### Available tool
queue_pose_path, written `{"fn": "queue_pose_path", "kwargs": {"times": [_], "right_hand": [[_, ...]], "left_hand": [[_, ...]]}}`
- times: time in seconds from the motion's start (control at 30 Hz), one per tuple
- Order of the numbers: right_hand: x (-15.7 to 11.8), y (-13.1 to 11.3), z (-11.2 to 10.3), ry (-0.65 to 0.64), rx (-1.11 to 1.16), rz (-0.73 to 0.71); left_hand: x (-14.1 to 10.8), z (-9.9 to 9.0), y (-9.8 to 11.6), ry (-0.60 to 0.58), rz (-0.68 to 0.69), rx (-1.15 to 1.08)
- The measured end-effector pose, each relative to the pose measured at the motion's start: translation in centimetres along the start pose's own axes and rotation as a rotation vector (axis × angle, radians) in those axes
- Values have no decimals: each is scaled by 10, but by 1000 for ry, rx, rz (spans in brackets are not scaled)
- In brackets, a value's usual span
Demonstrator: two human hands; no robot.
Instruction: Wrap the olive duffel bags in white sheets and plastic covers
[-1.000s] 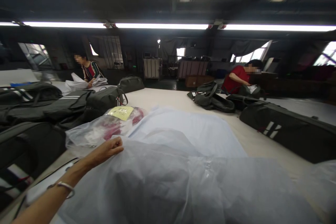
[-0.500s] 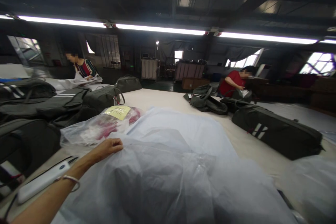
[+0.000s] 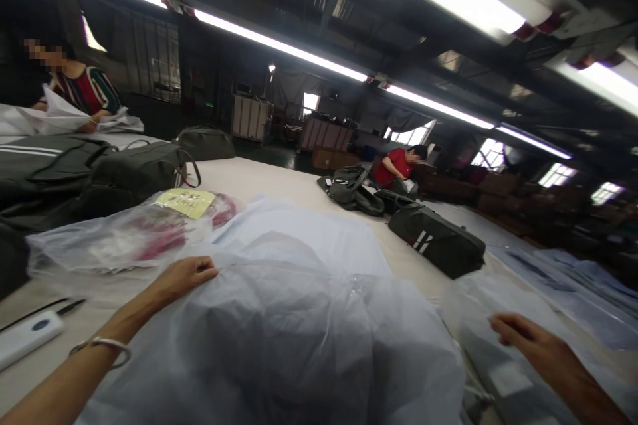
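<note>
A large frosted plastic bag [image 3: 299, 332] spreads in front of me, with something dark showing faintly through it. My left hand [image 3: 187, 275] is closed on its upper left edge, a bracelet at the wrist. At the right, my right hand [image 3: 528, 339] has its fingers curled together over a second clear plastic bag [image 3: 468, 299] with a dark item inside; what the fingers grip, if anything, is hidden. Beyond my left hand lies a clear bag of pink and white material [image 3: 149, 239] bearing a yellow handwritten label [image 3: 186, 203]. Pale plastic sheets [image 3: 299, 226] lie behind the large bag.
Dark green duffel bags [image 3: 134, 172] crowd the left of the table [image 3: 259, 176]; another with white stripes [image 3: 436, 239] lies at the right. A white device [image 3: 32, 339] with a cord is at lower left. Two people work farther back, one in stripes [image 3: 87, 89], one in red [image 3: 393, 166].
The view has turned right and tilted. My right hand has come into view at the right. My left hand keeps its hold on the plastic bag's edge.
</note>
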State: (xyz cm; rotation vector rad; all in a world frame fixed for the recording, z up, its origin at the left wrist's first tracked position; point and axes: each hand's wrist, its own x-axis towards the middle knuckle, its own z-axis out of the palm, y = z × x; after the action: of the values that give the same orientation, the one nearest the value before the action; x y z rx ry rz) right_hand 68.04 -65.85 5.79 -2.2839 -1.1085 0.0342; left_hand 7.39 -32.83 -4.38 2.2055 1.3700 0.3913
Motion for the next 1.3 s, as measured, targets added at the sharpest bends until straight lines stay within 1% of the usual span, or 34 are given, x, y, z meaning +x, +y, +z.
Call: {"fn": "queue_pose_path", "kwargs": {"times": [0.03,0.07,0.1,0.17,0.23,0.27,0.33,0.4,0.47,0.57,0.67,0.77,0.9,0.97,1.0,1.03,1.07,1.13,1.17,1.23,1.3], "right_hand": [[0,-39,4,-78,45,-53],[-3,-81,10,-164,65,-141],[-9,-124,19,-277,76,-239],[-25,-206,44,-478,84,-442],[-42,-274,74,-633,79,-626],[-49,-302,90,-705,81,-703],[-57,-346,122,-844,52,-808],[-56,-379,154,-961,-47,-864],[-50,-403,183,-1042,-191,-900],[-39,-429,218,-1096,-385,-956],[-29,-444,239,-1119,-487,-975],[-20,-449,254,-1205,-523,-928],[-11,-451,273,-1385,-567,-824],[-8,-451,282,-1416,-612,-840],[-8,-452,285,-1395,-643,-884],[-8,-452,287,-1353,-675,-949],[-9,-452,288,-1300,-701,-1029],[-12,-451,287,-1193,-733,-1182],[-14,-450,285,-1156,-743,-1230],[-19,-448,281,-1114,-757,-1283],[-24,-447,278,-1060,-761,-1317]], "left_hand": [[0,0,0,10,-1,2],[0,1,1,19,-3,5],[-1,1,1,29,-5,8],[-3,1,3,47,-8,15],[-4,1,6,62,-10,20],[-5,1,7,68,-9,22],[-5,1,9,80,4,24],[-6,1,10,93,27,26],[-6,1,11,110,53,27],[-7,2,11,134,80,19],[-8,4,10,146,89,-6],[-7,8,8,151,97,-27],[-5,12,3,153,109,-28],[-6,13,2,174,122,-1],[-8,13,3,210,136,22],[-12,13,5,270,157,48],[-17,13,9,355,189,70],[-28,14,23,537,308,76],[-34,16,32,596,393,58],[-43,26,53,625,570,14],[-48,42,69,593,702,2]]}}
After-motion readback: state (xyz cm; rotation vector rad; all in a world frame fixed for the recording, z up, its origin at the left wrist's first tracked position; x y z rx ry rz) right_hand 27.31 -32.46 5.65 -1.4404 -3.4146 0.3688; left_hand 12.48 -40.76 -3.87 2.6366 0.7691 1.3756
